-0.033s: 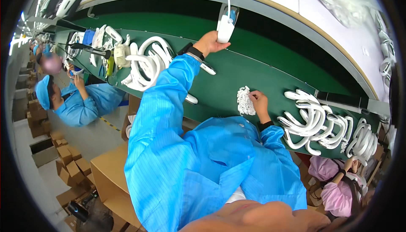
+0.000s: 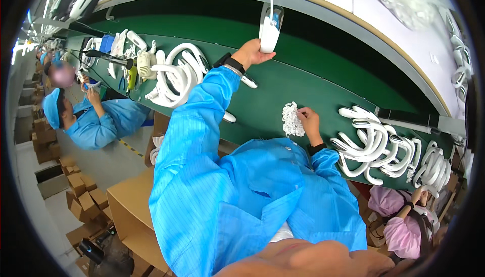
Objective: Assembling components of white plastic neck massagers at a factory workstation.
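My left hand (image 2: 250, 55) is closed on the lower end of a white device (image 2: 269, 37) with a blue patch and a clear cover, which hangs on a white cord against the green back panel. Some of those fingers are hidden behind it. Lower and to the right, my right hand (image 2: 309, 121) pinches at the edge of a heap of small white parts (image 2: 291, 120) on the green bench (image 2: 262, 110). What lies between those fingertips is too small to make out. A white piece with a dark tip (image 2: 249, 81) lies under my left wrist.
Curved white tubular parts (image 2: 177, 77) are heaped left of my left arm, beside a power screwdriver (image 2: 108, 59) and a cream-coloured tool (image 2: 146, 65). More curved parts (image 2: 371, 138) lie to the right. Co-workers sit left (image 2: 103, 120) and right (image 2: 402, 234). Cardboard boxes (image 2: 131, 201) stand behind me.
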Available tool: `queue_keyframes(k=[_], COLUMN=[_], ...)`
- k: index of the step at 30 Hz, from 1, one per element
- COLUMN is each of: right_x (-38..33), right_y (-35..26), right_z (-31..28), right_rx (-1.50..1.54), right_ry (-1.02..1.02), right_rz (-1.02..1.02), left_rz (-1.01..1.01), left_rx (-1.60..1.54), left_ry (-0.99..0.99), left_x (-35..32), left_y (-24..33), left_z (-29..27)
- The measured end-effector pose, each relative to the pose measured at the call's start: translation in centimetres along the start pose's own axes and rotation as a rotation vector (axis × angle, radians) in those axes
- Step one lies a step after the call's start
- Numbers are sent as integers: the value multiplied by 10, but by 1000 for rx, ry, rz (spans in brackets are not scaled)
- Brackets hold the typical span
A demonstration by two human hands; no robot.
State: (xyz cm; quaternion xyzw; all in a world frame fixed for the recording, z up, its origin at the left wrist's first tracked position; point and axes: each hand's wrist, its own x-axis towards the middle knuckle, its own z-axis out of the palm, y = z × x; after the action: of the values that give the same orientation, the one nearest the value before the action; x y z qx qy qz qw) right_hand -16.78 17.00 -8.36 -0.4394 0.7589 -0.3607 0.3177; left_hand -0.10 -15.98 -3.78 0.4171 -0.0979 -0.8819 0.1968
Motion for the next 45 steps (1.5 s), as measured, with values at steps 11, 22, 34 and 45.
queue_keyframes(k=[11, 22, 34, 45], right_x=[-3, -27, -43, -39], right_y=[-6, -59, -121, -159], right_z=[-33, -51, -71, -67], right_rx=[1121, 1265, 927, 722], right_ry=[-94, -219, -172, -26], right_rz=[354, 306, 147, 197], left_rz=[96, 205, 292, 459], left_rx=[25, 138, 185, 301], left_ry=[-283, -186, -364, -286], left_x=[-115, -167, -181, -176], left_y=[-120, -211, -230, -232], left_z=[20, 24, 72, 78])
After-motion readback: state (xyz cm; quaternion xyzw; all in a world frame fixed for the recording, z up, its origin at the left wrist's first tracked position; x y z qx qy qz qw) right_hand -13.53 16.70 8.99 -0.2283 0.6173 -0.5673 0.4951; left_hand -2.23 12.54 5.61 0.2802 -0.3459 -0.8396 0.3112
